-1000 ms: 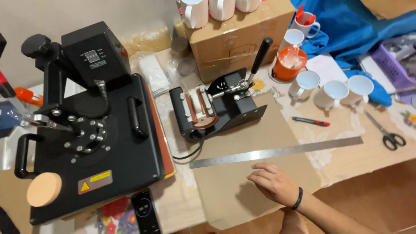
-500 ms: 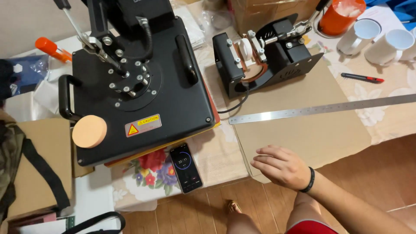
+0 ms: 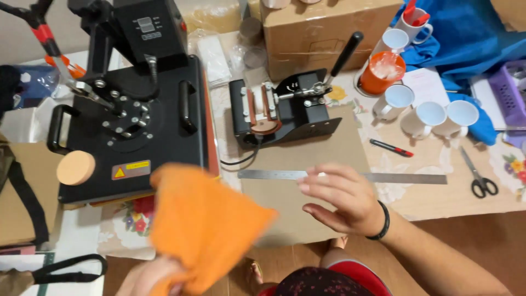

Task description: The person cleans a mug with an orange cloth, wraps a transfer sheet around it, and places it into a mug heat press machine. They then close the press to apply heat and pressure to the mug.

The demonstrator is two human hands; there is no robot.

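1. The left hand (image 3: 150, 277) comes in at the bottom left of the frame, its grip closed on the lower edge of an orange cloth (image 3: 205, 222). The cloth is blurred and spreads up and to the right from the hand, so it covers the lower right corner of the flat heat press (image 3: 129, 123) and part of the cardboard sheet (image 3: 312, 159).

2. The right hand (image 3: 342, 200) sits at lower centre, palm down, fingers spread and slightly curled. Its grip is open and holds nothing. It hovers over the cardboard sheet; whether it touches cannot be told.

3. The steel ruler (image 3: 405, 178) lies just above the right hand's fingertips, its long axis running left to right across the frame. The fingers overlap its middle stretch.

4. The cloth lies to the left of the right hand, near but apart. The left hand alone has it.

5. The mug press (image 3: 285, 109) stands above the ruler at upper centre, its handle pointing to the upper right.

6. To the right on the bench (image 3: 438, 200) lie white mugs (image 3: 433, 118), a red-tipped pen (image 3: 390, 148) and scissors (image 3: 479, 175), all well apart from both hands.
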